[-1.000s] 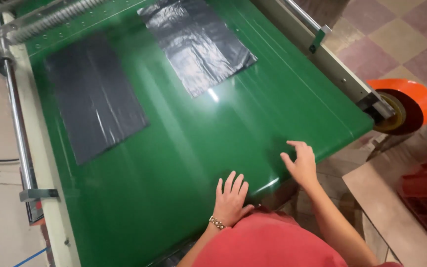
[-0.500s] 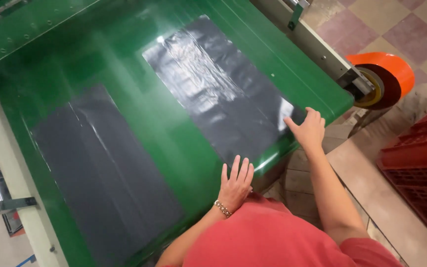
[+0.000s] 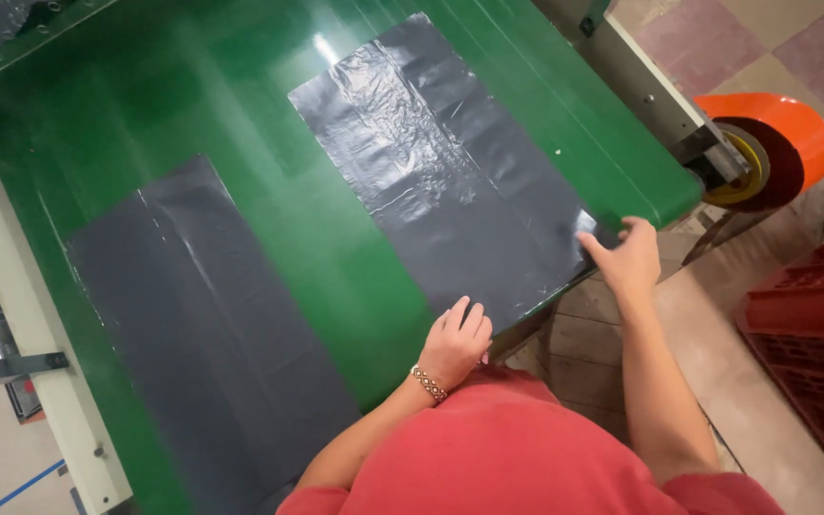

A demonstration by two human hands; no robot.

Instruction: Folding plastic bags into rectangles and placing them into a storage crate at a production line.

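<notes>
A shiny black plastic bag (image 3: 450, 181) lies flat on the green conveyor belt (image 3: 240, 143), its near end at the belt's edge. My left hand (image 3: 455, 343) grips that end at its near left corner, fingers curled over the plastic. At the near right corner my right hand (image 3: 627, 257) pinches the bag's edge. A second black plastic bag (image 3: 202, 334) lies flat on the belt to the left, untouched.
An orange-capped roller end (image 3: 774, 143) sticks out at the belt's right side. Red plastic crates (image 3: 813, 353) stand on the tiled floor at the right. A pale metal frame rail (image 3: 30, 372) runs along the belt's left side.
Both black bags have travelled along the belt toward me. My hands went from resting on the bare belt edge to gripping the near end of the right-hand bag.
</notes>
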